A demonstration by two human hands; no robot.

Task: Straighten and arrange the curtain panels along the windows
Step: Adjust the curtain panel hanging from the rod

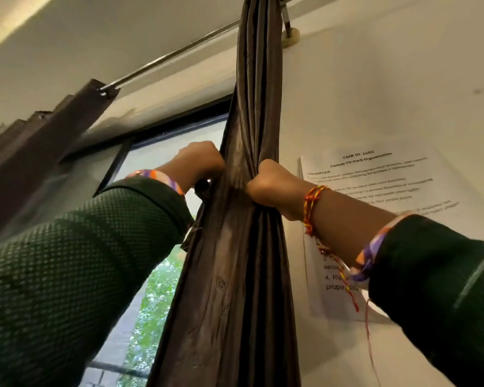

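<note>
**Listener:** What are your hands doing right now?

**Me:** Both are raised and wrapped around the gathered curtain panel. It hangs as one thick twisted rope from the curtain rod, at the rod's right end, just beside the wall bracket. My left hand grips the window-side edge of the bundle, fingers curled into the cloth. My right hand clutches the wall side, a little lower. Nothing is loose in either hand.

**Listener:** How should you handle this step?

**Me:** I judge the twist has to come out first. I would ease my grip, let the folds fall straight below the rod, then draw the leading edge leftwards along the rod, gently, so the rings slide rather than snag. Pulling downward could strain the bracket.

**Listener:** What does the curtain look like?

**Me:** Dark brown, slightly glossy, with deep lengthwise pleats squeezed tight where I hold it and fanning wider below. A second panel hangs bunched further left on the same rod, over the window. A printed sheet is stuck to the wall right of the bundle.
</note>
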